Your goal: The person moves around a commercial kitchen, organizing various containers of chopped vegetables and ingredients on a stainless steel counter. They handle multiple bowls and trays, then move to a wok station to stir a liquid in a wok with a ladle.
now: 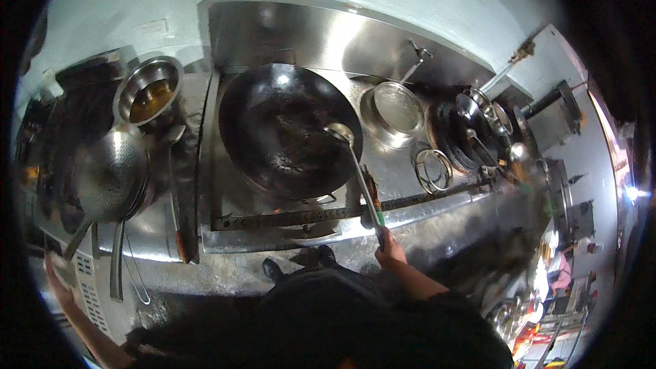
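My right hand (390, 252) grips the handle of a long metal ladle (365, 177). The ladle's bowl is over the right side of a large dark wok (287, 164), which sits on the stainless steel range in front of me. The wok's inside looks dark and shiny, with patches of residue at its bottom. Far out at the lower left is my left hand (60, 287), near a pale blurred thing and a white slotted basket (89, 287). Blur hides whether its fingers hold anything.
Perforated strainers (114, 174) with handles overhanging the counter edge, a spatula (174, 184) and a steel bowl of amber liquid (152, 101) are at left. Right of the wok stand a steel pot (397, 110) under a tap (420, 51), a wire ring stand (433, 171) and another wok (453, 133).
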`<action>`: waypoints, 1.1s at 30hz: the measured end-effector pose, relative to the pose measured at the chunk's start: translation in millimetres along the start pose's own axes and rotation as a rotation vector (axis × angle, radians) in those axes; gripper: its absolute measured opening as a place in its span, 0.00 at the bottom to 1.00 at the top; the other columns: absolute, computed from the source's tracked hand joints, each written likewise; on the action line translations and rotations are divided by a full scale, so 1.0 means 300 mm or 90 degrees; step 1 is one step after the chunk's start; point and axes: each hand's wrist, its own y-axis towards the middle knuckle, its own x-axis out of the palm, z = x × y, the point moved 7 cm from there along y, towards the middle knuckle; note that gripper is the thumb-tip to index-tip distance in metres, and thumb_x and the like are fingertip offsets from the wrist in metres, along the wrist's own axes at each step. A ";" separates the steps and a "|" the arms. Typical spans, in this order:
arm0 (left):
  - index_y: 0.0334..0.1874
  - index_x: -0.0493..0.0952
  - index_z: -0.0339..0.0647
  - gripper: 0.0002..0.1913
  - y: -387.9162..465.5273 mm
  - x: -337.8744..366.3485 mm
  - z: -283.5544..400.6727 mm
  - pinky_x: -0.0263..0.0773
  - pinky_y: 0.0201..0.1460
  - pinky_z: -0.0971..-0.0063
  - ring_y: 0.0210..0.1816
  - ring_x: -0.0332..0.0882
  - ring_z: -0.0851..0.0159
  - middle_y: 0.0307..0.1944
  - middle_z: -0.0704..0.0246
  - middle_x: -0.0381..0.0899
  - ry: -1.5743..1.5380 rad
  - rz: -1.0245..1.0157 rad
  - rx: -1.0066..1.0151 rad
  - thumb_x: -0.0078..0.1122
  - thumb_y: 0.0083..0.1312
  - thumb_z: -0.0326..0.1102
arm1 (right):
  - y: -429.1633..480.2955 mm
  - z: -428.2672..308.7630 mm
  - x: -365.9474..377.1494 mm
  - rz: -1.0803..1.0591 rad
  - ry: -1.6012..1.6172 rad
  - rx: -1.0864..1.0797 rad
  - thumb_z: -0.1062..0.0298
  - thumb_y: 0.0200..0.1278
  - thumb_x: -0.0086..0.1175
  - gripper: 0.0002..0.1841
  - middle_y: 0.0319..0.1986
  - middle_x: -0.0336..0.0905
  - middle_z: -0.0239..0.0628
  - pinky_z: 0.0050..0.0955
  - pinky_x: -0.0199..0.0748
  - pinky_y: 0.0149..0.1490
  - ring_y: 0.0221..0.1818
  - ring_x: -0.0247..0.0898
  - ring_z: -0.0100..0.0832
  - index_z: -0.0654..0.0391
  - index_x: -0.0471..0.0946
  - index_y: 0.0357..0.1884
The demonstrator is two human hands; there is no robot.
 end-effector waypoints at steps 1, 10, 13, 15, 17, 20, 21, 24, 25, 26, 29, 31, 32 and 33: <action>0.75 0.54 0.33 0.49 -0.024 -0.035 0.087 0.50 0.75 0.62 0.73 0.55 0.54 0.74 0.55 0.56 0.009 0.027 -0.021 0.43 0.66 0.71 | 0.009 0.007 0.014 0.005 0.004 0.003 0.66 0.57 0.52 0.39 0.45 0.77 0.58 0.54 0.73 0.51 0.46 0.75 0.62 0.47 0.51 0.72; 0.69 0.65 0.32 0.33 -0.246 0.281 0.905 0.67 0.62 0.68 0.59 0.72 0.62 0.61 0.58 0.73 -0.785 0.306 -0.582 0.42 0.74 0.56 | 0.055 0.069 0.095 0.196 0.242 0.047 0.66 0.57 0.52 0.29 0.44 0.76 0.62 0.52 0.72 0.51 0.47 0.74 0.62 0.59 0.61 0.63; 0.69 0.64 0.35 0.31 -0.232 0.369 1.070 0.70 0.60 0.68 0.58 0.73 0.61 0.61 0.57 0.73 -0.785 0.261 -0.531 0.43 0.75 0.54 | 0.111 0.192 0.039 0.323 0.331 0.124 0.69 0.56 0.54 0.27 0.43 0.76 0.59 0.50 0.71 0.51 0.46 0.73 0.61 0.64 0.63 0.58; 0.69 0.64 0.37 0.30 -0.213 0.399 1.161 0.72 0.58 0.68 0.58 0.74 0.60 0.61 0.56 0.72 -0.790 0.240 -0.508 0.43 0.75 0.53 | 0.168 0.305 -0.062 0.443 0.214 0.202 0.67 0.56 0.56 0.24 0.41 0.77 0.58 0.49 0.71 0.49 0.44 0.74 0.61 0.63 0.64 0.54; 0.69 0.64 0.38 0.28 -0.181 0.431 1.240 0.74 0.56 0.68 0.57 0.75 0.59 0.62 0.56 0.72 -0.778 0.201 -0.475 0.43 0.75 0.52 | 0.219 0.464 -0.085 0.336 0.307 0.356 0.67 0.57 0.55 0.23 0.40 0.78 0.57 0.50 0.72 0.48 0.44 0.75 0.60 0.61 0.64 0.53; 0.69 0.63 0.41 0.26 -0.117 0.552 1.347 0.77 0.54 0.68 0.56 0.76 0.58 0.62 0.55 0.71 -0.888 0.030 -0.361 0.44 0.75 0.50 | 0.205 0.587 -0.084 0.275 0.344 0.459 0.67 0.56 0.54 0.22 0.41 0.78 0.58 0.50 0.73 0.51 0.45 0.76 0.59 0.60 0.64 0.51; 0.69 0.63 0.40 0.26 -0.052 0.618 1.400 0.76 0.55 0.69 0.56 0.76 0.58 0.62 0.54 0.71 -1.139 -0.152 -0.277 0.43 0.76 0.49 | 0.183 0.588 -0.076 0.254 0.268 0.425 0.68 0.55 0.54 0.22 0.41 0.78 0.58 0.50 0.73 0.51 0.46 0.76 0.60 0.60 0.64 0.51; 0.62 0.68 0.37 0.22 0.042 0.765 1.302 0.76 0.56 0.65 0.54 0.76 0.58 0.56 0.55 0.76 -1.330 -0.111 -0.374 0.49 0.73 0.44 | 0.106 0.558 -0.012 0.195 0.142 0.357 0.69 0.52 0.54 0.26 0.44 0.77 0.62 0.49 0.72 0.55 0.50 0.74 0.61 0.62 0.63 0.54; 0.61 0.70 0.36 0.22 0.068 0.814 1.227 0.76 0.56 0.64 0.53 0.77 0.59 0.54 0.57 0.77 -1.247 0.023 -0.432 0.50 0.72 0.44 | 0.087 0.551 0.020 0.167 0.172 0.365 0.69 0.52 0.54 0.28 0.45 0.77 0.63 0.49 0.72 0.55 0.50 0.74 0.60 0.62 0.62 0.57; 0.59 0.71 0.36 0.21 0.105 0.843 1.201 0.76 0.56 0.63 0.53 0.77 0.59 0.52 0.58 0.78 -1.172 0.069 -0.393 0.52 0.71 0.44 | 0.068 0.544 0.045 0.138 0.204 0.368 0.69 0.51 0.54 0.30 0.46 0.76 0.63 0.49 0.72 0.55 0.51 0.74 0.60 0.62 0.62 0.59; 0.58 0.73 0.38 0.21 0.198 0.894 1.262 0.75 0.54 0.65 0.51 0.77 0.62 0.50 0.63 0.79 -0.998 0.132 -0.277 0.53 0.70 0.46 | 0.038 0.514 0.032 0.185 0.206 0.310 0.68 0.51 0.54 0.33 0.44 0.78 0.62 0.47 0.73 0.54 0.49 0.75 0.59 0.62 0.62 0.63; 0.57 0.74 0.40 0.20 0.177 0.973 1.452 0.74 0.53 0.67 0.50 0.77 0.63 0.48 0.66 0.80 -1.195 0.028 -0.305 0.55 0.69 0.45 | 0.021 0.515 0.013 0.210 0.250 0.287 0.67 0.50 0.54 0.33 0.43 0.78 0.62 0.46 0.73 0.53 0.48 0.76 0.59 0.63 0.64 0.63; 0.56 0.74 0.38 0.20 0.152 1.027 1.542 0.75 0.52 0.69 0.50 0.76 0.61 0.48 0.62 0.79 -1.108 -0.030 -0.389 0.56 0.68 0.43 | 0.008 0.528 0.005 0.222 0.256 0.302 0.67 0.50 0.55 0.33 0.43 0.78 0.61 0.46 0.73 0.53 0.48 0.76 0.58 0.63 0.64 0.62; 0.52 0.75 0.39 0.18 0.085 1.055 1.628 0.74 0.44 0.71 0.42 0.76 0.64 0.41 0.65 0.78 -0.965 0.052 -0.397 0.59 0.64 0.43 | -0.011 0.540 -0.006 0.245 0.250 0.298 0.67 0.50 0.55 0.33 0.43 0.78 0.61 0.46 0.73 0.53 0.48 0.76 0.58 0.63 0.64 0.62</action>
